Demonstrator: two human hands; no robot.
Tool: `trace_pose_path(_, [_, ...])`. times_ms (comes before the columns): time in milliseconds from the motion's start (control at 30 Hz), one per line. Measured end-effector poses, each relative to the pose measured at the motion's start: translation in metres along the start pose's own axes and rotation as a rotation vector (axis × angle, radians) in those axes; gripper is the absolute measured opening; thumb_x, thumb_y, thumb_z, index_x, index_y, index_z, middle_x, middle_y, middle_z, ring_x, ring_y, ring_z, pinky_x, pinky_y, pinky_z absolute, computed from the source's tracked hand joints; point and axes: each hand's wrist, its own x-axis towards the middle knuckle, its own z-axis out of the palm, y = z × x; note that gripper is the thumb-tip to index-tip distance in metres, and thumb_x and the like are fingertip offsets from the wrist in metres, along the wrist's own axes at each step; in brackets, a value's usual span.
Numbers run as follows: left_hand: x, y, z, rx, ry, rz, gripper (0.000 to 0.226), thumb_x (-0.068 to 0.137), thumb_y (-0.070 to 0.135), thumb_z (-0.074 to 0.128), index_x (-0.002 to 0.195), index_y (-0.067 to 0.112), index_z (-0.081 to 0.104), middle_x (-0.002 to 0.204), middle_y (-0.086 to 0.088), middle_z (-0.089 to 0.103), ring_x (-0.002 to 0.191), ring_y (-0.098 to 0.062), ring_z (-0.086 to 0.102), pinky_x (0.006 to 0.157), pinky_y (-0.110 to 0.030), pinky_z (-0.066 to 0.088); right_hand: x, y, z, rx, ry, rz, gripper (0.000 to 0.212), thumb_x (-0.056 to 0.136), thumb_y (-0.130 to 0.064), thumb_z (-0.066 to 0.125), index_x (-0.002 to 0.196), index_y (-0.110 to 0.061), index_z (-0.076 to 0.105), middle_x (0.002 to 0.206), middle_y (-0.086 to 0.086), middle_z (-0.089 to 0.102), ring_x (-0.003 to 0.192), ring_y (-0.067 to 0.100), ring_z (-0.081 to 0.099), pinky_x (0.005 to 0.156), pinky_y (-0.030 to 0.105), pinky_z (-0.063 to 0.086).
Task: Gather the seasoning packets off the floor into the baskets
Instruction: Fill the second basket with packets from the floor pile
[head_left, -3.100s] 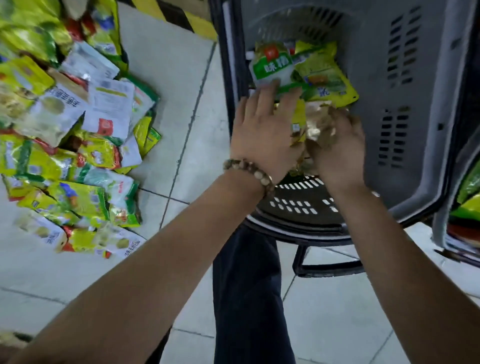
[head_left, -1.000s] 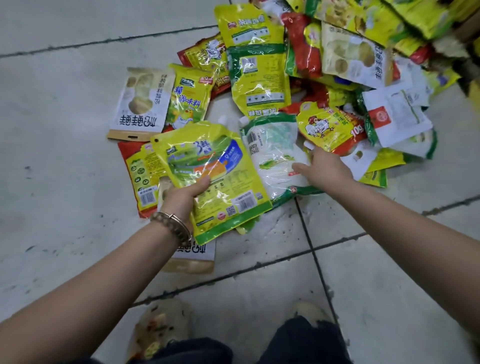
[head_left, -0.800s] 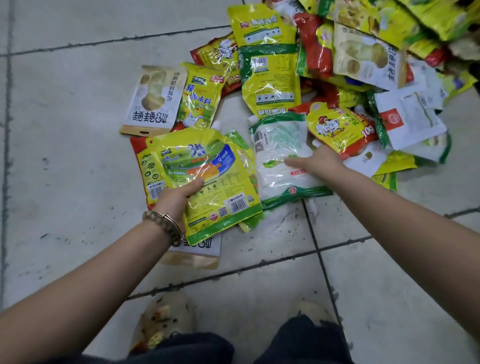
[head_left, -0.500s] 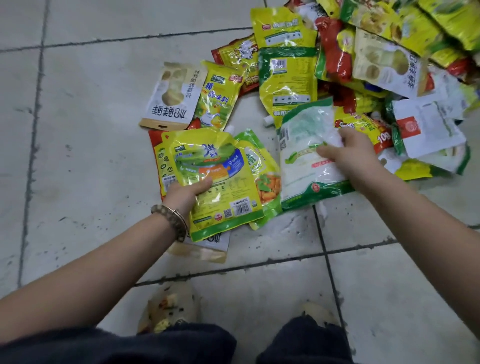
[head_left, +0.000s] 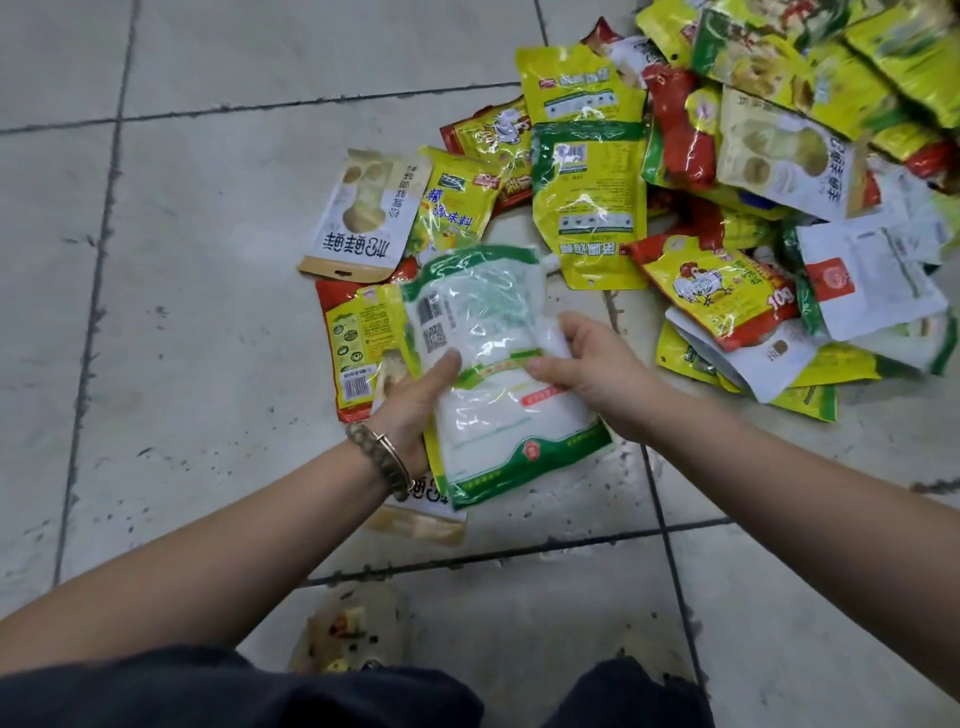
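Knees (head_left: 260, 691) in dark trousers fill the bottom edge. Just above, mid-frame, both hands are on a white packet with green trim (head_left: 498, 395). The left hand (head_left: 410, 400), bracelet (head_left: 382, 457) on the wrist, grips it with the thumb on top, and the right hand (head_left: 587, 364) pinches its right edge. The rest of the seasoning packets (head_left: 589, 208) sit heaped on the tiled floor (head_left: 208, 338), upper right of the frame.
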Motion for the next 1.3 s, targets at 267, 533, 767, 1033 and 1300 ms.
trace_pose_path(267, [0.007,0.009,-0.025,0.096,0.228,0.114,0.045,0.068,0.008,0.074,0.111,0.007,0.062,0.100,-0.016,0.070,0.086,-0.031,0.068,0.082,-0.048,0.054,0.041,0.027,-0.020,-0.480,0.437,0.151,0.056,0.079,-0.041,0.071,0.123,-0.014,0.049,0.110,0.006,0.058,0.104,0.025,0.057,0.088,0.037,0.045])
trace_pose_path(533, [0.003,0.011,-0.036,0.158,0.244,0.148,0.075,0.045,0.018,0.085,0.116,0.008,0.062,0.106,-0.014,0.070,0.097,-0.034,0.067,0.093,-0.056,0.047,0.061,0.038,0.000,-0.845,0.290,0.347,0.066,0.067,-0.052,0.079,0.108,-0.010,0.049,0.110,0.009,0.061,0.098,0.029,0.058,0.076,0.034,0.044])
trace_pose_path(767, [-0.003,0.018,-0.033,0.184,0.235,0.119,0.047,0.064,0.009,0.074,0.110,0.006,0.063,0.105,-0.019,0.068,0.094,-0.035,0.066,0.092,-0.054,0.048,0.044,0.030,-0.023,-0.377,0.371,0.156,0.017,0.075,-0.014,0.077,0.080,-0.019,0.061,0.093,0.009,0.071,0.079,0.022,0.066,0.073,0.032,0.055])
trace_pose_path(1033, [-0.013,0.039,0.028,0.249,0.140,0.178,0.079,0.057,0.041,0.080,0.123,0.006,0.055,0.109,-0.013,0.068,0.086,-0.024,0.069,0.075,-0.038,0.057,-0.057,-0.010,-0.075,-0.158,0.607,0.041,0.028,0.075,-0.005,0.076,0.097,-0.016,0.061,0.087,-0.003,0.067,0.074,0.009,0.065,0.067,0.024,0.052])
trace_pose_path(1300, [-0.083,0.052,0.179,0.496,-0.212,0.317,0.033,0.081,0.039,0.066,0.103,0.016,0.062,0.101,-0.002,0.069,0.081,-0.013,0.065,0.076,-0.020,0.053,-0.209,-0.098,-0.136,-0.313,1.043,-0.071,0.035,0.073,-0.009,0.078,0.099,-0.021,0.058,0.081,-0.008,0.062,0.068,0.002,0.057,0.063,0.010,0.045])
